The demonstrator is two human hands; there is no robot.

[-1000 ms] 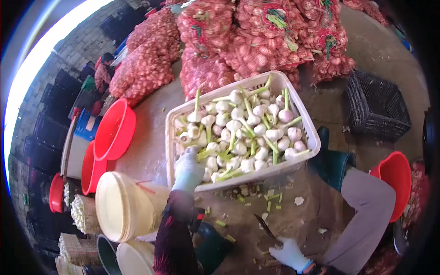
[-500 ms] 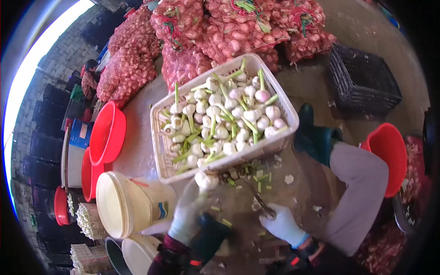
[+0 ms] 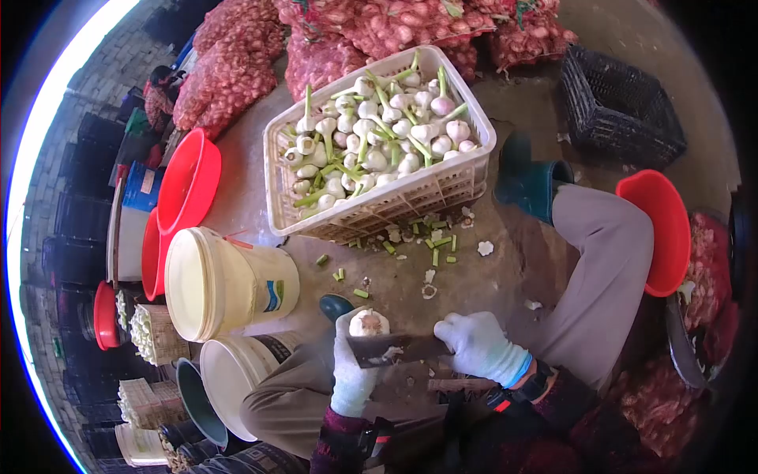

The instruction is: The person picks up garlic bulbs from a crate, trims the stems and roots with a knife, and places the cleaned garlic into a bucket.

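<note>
My left hand [image 3: 350,370], in a pale work glove, is closed around a garlic bulb [image 3: 369,321] whose brownish root end faces up. In my right hand [image 3: 483,347], also gloved, is a knife [image 3: 407,350]. Its broad dark blade lies crosswise at the near side of the bulb and reaches the left-hand fingers, partly covering them. Beyond both hands stands a white plastic crate [image 3: 399,207] heaped with garlic bulbs [image 3: 371,126] that have green stems on.
Cut stem pieces [image 3: 437,254] litter the floor before the crate. White buckets [image 3: 260,288] and red basins [image 3: 207,178] stand left. A black crate [image 3: 624,122] and red basin [image 3: 659,229] are right. Net sacks of garlic [image 3: 403,28] are piled behind. A person [image 3: 158,103] sits far left.
The left hand has brought the garlic bulb closer to my body, its root end now showing. My knife has swung from pointing toward the crate to lying across at the bulb. My view tilted down.
</note>
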